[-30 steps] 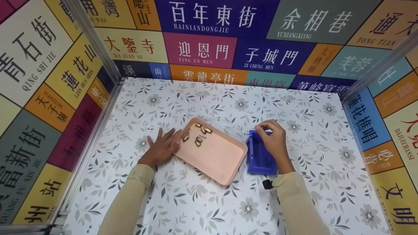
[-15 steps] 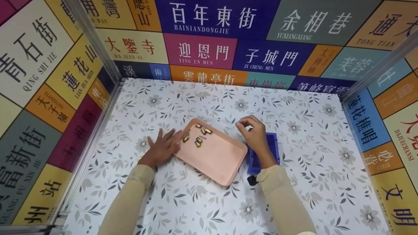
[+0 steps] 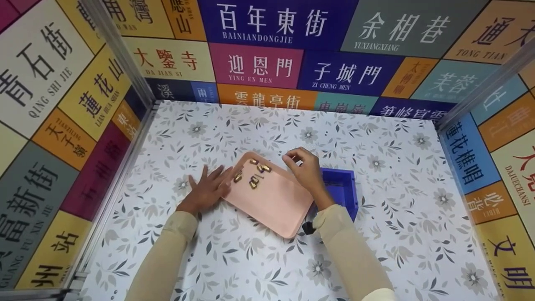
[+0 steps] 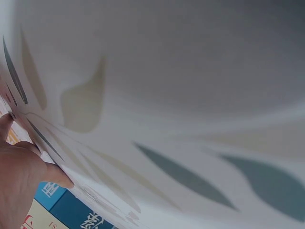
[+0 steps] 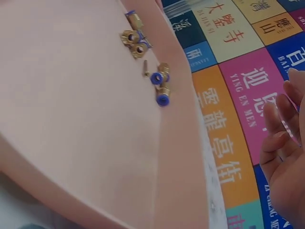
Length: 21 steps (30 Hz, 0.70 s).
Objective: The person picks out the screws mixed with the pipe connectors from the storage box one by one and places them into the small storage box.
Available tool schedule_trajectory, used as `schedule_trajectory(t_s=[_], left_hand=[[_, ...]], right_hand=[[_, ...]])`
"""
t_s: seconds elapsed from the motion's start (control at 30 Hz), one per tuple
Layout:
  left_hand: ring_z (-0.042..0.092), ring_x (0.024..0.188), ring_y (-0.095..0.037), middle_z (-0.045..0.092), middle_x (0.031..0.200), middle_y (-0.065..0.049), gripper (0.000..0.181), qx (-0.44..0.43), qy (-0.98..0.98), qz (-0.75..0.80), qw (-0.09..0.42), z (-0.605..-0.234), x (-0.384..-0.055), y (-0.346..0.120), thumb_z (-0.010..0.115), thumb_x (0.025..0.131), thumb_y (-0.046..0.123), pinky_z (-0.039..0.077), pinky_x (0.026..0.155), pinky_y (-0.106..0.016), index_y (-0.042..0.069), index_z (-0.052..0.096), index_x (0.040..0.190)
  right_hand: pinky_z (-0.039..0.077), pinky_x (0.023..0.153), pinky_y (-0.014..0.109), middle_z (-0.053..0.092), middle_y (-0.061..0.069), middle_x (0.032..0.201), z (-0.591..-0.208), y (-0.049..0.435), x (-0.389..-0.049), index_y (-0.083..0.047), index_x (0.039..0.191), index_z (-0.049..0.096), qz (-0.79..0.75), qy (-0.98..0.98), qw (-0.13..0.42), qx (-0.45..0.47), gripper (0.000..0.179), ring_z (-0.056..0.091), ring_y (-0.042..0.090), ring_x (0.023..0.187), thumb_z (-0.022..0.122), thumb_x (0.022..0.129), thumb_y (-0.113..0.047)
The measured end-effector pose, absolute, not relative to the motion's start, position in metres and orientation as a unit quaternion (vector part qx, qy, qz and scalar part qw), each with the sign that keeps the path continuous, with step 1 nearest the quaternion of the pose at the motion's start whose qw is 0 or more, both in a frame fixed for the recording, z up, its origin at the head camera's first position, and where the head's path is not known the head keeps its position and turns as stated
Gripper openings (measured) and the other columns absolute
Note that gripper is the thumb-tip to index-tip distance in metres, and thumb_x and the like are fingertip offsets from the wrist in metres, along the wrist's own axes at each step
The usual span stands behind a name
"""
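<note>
My left hand (image 3: 205,189) lies on the table with fingers spread, their tips at the near-left side of the pink tray (image 3: 271,205). Toward the tray's far-left end lie several brass tube fittings (image 3: 253,182) with blue collars. Among them is a small screw (image 5: 146,68). My right hand (image 3: 304,167) hovers at the tray's far-right side, its fingers loosely curled, with nothing visible held in them. The right wrist view has this hand's fingers (image 5: 281,138) at the right edge, beside the tray. In the left wrist view, part of the left hand (image 4: 21,176) shows against the floral cloth.
A blue bin (image 3: 354,194) stands right of the tray, partly hidden by my right forearm; thin items lie inside it. Panels with street names (image 3: 259,62) wall the table at the back and both sides. Floral cloth (image 3: 250,129) covers the table.
My right hand has moved left from above the blue bin to the tray's far-right side. The left hand, the tray and the fittings have stayed in place.
</note>
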State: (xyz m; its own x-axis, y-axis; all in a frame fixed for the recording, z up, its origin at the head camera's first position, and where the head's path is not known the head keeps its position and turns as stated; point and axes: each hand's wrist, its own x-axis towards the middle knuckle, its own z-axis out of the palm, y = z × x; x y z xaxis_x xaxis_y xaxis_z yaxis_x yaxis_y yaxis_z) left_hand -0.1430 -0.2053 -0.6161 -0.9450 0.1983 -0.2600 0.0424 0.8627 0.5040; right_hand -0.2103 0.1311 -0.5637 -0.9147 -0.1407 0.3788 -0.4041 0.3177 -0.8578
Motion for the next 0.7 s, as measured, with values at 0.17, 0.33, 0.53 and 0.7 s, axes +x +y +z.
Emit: schedule_trajectory(t_s=[0.17,0.33,0.53,0.7], left_hand=[[-0.011,0.158,-0.043,0.015,0.172,0.009,0.058,0.069,0.953,0.255,0.15,-0.617,-0.144,-0.206,0.024,0.104,0.068,-0.018,0.11,-0.08,0.053,0.014,0.159],[-0.011,0.157,-0.044,0.016,0.172,0.008,0.057,0.07,0.953,0.255,0.149,-0.618,-0.144,-0.206,0.024,0.105,0.067,-0.018,0.11,-0.08,0.054,0.014,0.159],[-0.011,0.158,-0.043,0.014,0.172,0.01,0.056,0.065,0.954,0.252,0.151,-0.616,-0.143,-0.206,0.023,0.104,0.068,-0.018,0.111,-0.079,0.056,0.013,0.158],[-0.011,0.158,-0.043,0.015,0.172,0.009,0.056,0.069,0.954,0.252,0.15,-0.615,-0.143,-0.206,0.023,0.105,0.067,-0.017,0.11,-0.08,0.055,0.013,0.159]], right_hand=[[0.055,0.071,0.033,0.074,0.003,0.091,-0.574,0.121,-0.213,-0.012,0.096,0.077,0.56,-0.802,0.092,0.188,0.009,0.067,0.018,0.078,0.077,0.094,-0.021],[0.057,0.075,0.035,0.075,0.002,0.092,-0.58,0.111,-0.216,-0.013,0.098,0.077,0.555,-0.804,0.074,0.201,0.012,0.068,0.018,0.08,0.075,0.095,-0.025],[0.059,0.075,0.04,0.074,0.008,0.093,-0.585,0.1,-0.221,-0.005,0.102,0.075,0.544,-0.809,0.051,0.215,0.016,0.069,0.021,0.08,0.073,0.096,-0.02],[0.057,0.071,0.035,0.073,0.009,0.088,-0.59,0.094,-0.224,-0.005,0.101,0.074,0.523,-0.826,0.038,0.206,0.01,0.068,0.021,0.076,0.074,0.095,-0.012]])
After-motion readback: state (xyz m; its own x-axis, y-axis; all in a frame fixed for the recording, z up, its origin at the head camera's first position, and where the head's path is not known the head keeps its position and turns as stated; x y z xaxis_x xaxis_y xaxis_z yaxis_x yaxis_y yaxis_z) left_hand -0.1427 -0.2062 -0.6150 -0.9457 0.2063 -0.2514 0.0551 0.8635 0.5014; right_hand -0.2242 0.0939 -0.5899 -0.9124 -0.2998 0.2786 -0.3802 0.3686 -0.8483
